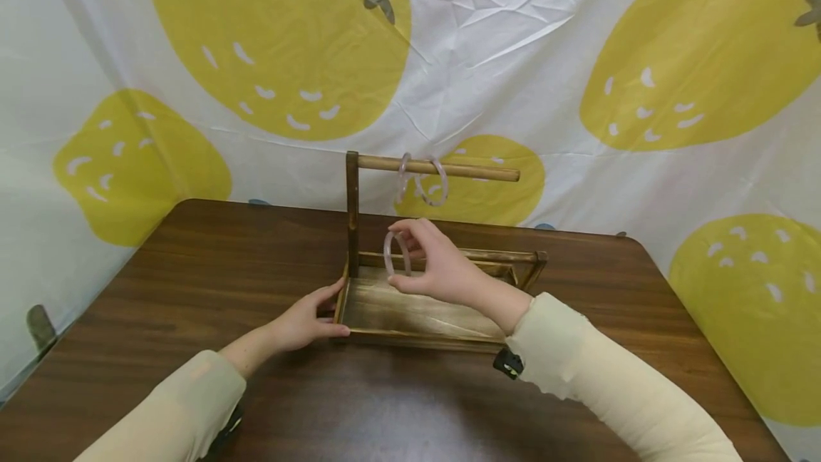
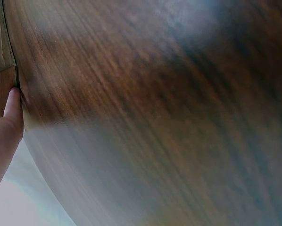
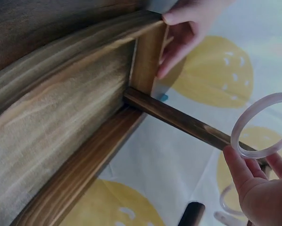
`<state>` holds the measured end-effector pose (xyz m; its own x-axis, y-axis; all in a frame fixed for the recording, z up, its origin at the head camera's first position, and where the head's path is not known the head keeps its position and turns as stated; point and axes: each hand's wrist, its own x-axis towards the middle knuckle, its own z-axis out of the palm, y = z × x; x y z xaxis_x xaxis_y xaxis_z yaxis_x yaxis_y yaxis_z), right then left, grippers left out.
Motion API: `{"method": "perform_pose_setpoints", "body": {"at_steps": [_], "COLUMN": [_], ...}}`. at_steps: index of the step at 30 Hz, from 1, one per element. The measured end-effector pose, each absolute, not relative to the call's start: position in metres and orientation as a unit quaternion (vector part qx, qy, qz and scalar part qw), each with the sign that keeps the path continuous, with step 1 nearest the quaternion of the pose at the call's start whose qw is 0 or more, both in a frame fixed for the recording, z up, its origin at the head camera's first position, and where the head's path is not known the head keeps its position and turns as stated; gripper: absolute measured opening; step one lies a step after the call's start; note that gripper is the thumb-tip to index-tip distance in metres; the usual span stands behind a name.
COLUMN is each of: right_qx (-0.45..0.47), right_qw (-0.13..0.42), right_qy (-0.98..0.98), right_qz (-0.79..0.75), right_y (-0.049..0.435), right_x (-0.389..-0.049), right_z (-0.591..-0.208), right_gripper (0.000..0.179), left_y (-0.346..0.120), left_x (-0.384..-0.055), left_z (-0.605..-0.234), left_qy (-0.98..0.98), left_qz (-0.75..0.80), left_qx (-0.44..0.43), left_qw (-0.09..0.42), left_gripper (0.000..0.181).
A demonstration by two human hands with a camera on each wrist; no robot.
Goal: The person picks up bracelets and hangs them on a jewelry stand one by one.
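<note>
A pale pinkish, translucent bangle (image 1: 388,254) is pinched upright between the thumb and fingers of my right hand (image 1: 445,268), above the tray of a brown wooden bracelet stand (image 1: 410,303). Two similar bangles, one (image 1: 402,180) nearer the post and another (image 1: 443,182) to its right, hang on the stand's horizontal bar (image 1: 481,171). My left hand (image 1: 300,321) grips the tray's left end, thumb at the front corner and fingers along the side. In the right wrist view the held bangle (image 3: 238,127) shows as a ring at the fingertips.
The stand's upright post (image 1: 353,212) rises at the tray's back left, and the bar's right end is free. A lower rail (image 1: 500,256) runs along the back. Dark wooden table (image 1: 192,284) lies around the stand; a lemon-print cloth (image 1: 449,41) hangs behind.
</note>
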<state>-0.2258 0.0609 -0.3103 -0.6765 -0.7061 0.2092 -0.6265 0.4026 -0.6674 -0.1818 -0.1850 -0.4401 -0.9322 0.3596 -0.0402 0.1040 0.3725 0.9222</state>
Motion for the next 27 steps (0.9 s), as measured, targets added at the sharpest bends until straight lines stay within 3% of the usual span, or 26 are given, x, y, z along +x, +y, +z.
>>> {"method": "perform_pose_setpoints", "body": {"at_steps": [11,27], "right_qx": [-0.377,-0.350], "right_qw": [0.029,0.009], "right_qy": [0.825,0.814], "right_qz": [-0.419,-0.464], "right_y": [0.084,0.110], "right_x": [-0.230,-0.240], "right_z": [-0.297,-0.288], "right_gripper": [0.060,0.063], "left_y": [-0.186,-0.187], "left_x": [-0.179,-0.181], "left_z": [-0.439,-0.442], "left_qy": [0.817,0.809], "left_qz": [0.543,0.560], "left_qx": [0.166,0.127], "left_qw": [0.102,0.126], "left_gripper": [0.094,0.093]}}
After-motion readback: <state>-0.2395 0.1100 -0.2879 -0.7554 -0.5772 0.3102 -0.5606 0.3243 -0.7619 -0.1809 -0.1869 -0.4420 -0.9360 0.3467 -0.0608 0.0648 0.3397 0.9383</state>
